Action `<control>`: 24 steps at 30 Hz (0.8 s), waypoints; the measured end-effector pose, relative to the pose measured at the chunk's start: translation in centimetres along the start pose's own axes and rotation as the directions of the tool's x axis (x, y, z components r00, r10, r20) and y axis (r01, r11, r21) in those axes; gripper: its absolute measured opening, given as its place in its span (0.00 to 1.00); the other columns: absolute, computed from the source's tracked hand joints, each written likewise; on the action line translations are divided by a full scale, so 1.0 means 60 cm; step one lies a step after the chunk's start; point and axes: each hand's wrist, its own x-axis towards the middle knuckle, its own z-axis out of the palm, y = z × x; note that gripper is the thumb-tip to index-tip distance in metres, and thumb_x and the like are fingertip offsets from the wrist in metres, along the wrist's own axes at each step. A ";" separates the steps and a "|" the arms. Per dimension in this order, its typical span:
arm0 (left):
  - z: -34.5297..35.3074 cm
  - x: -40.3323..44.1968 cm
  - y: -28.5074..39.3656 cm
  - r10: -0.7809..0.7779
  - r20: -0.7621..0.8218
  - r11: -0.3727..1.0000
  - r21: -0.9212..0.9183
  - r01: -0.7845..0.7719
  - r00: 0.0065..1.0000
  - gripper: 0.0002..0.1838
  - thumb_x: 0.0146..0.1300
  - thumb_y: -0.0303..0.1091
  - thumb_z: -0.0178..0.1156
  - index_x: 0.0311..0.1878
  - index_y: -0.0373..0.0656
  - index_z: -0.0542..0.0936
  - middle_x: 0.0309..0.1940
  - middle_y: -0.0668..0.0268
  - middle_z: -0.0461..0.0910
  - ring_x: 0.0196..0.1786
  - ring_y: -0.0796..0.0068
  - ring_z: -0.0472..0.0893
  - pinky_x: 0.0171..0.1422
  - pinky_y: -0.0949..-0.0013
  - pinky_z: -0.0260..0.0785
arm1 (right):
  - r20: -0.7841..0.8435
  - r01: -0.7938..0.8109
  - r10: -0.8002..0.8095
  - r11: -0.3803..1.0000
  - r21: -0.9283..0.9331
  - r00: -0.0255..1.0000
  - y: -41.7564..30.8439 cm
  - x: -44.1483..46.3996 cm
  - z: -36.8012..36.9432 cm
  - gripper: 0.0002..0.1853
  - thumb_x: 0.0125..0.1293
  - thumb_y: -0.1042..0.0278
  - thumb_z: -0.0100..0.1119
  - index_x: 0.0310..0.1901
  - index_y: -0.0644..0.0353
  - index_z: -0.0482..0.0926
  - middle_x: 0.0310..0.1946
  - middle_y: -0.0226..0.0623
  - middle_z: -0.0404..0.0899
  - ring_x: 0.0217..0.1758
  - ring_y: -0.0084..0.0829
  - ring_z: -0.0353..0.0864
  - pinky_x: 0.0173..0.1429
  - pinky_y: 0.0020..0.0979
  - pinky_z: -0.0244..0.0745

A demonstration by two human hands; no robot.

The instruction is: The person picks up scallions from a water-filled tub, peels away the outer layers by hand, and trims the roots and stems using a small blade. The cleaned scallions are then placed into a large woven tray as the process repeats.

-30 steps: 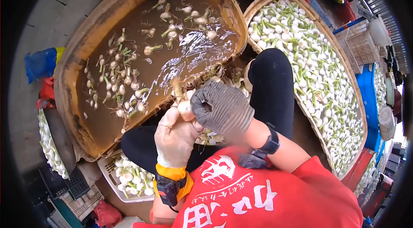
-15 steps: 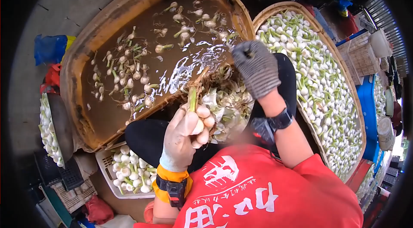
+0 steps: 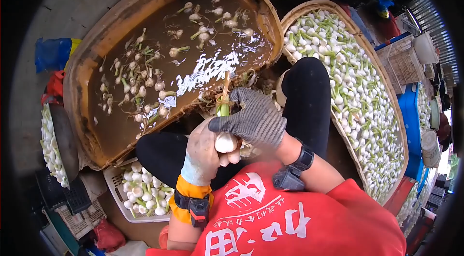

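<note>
My left hand [image 3: 202, 149], in a pale glove, is closed around a garlic bulb [image 3: 225, 143] whose green stalk [image 3: 223, 109] points away from me. Over the same garlic, my right hand [image 3: 253, 120] in a grey ribbed glove presses its fingers and thumb round the stalk, just above the bulb. Dry brown leaf scraps stick out past the fingers. Part of the bulb is hidden by both hands. Below my hands, peelings [image 3: 249, 151] show partly between my knees.
A large tub [image 3: 77, 77] of brown water holds floating unpeeled garlic [image 3: 150, 82]. To the right stands a long tub [image 3: 396, 111] full of white garlic [image 3: 357, 96]. A white basket [image 3: 116, 183] of cleaned garlic sits by my left knee.
My right hand has come down and left from above the peelings onto the garlic stalk. My left hand still holds the garlic.
</note>
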 end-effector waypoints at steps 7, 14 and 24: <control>0.045 0.003 -0.007 -0.666 0.412 -0.017 -0.841 0.541 0.621 0.14 0.70 0.27 0.47 0.53 0.35 0.78 0.41 0.64 0.83 0.39 0.72 0.84 0.40 0.72 0.77 | -0.063 0.228 -0.237 0.966 -0.121 0.970 0.061 -0.014 0.049 0.20 0.54 0.55 0.72 0.41 0.60 0.79 0.33 0.42 0.77 0.37 0.43 0.79 0.43 0.39 0.75; 0.027 -0.019 -0.085 -0.617 0.283 -0.296 -0.948 0.117 0.734 0.09 0.74 0.31 0.46 0.47 0.40 0.75 0.37 0.65 0.77 0.31 0.83 0.72 0.29 0.81 0.64 | -0.257 0.167 -0.101 0.954 0.248 0.961 0.058 -0.022 0.008 0.14 0.57 0.65 0.73 0.40 0.60 0.79 0.39 0.36 0.80 0.42 0.29 0.80 0.50 0.30 0.76; 0.036 -0.004 -0.111 -0.557 0.354 0.791 -0.050 0.610 0.751 0.12 0.68 0.40 0.59 0.48 0.46 0.84 0.39 0.56 0.83 0.47 0.55 0.81 0.50 0.61 0.73 | -0.362 0.137 -0.191 0.976 -0.170 0.912 0.119 0.076 -0.098 0.07 0.58 0.67 0.69 0.37 0.57 0.84 0.36 0.38 0.81 0.40 0.37 0.81 0.47 0.34 0.75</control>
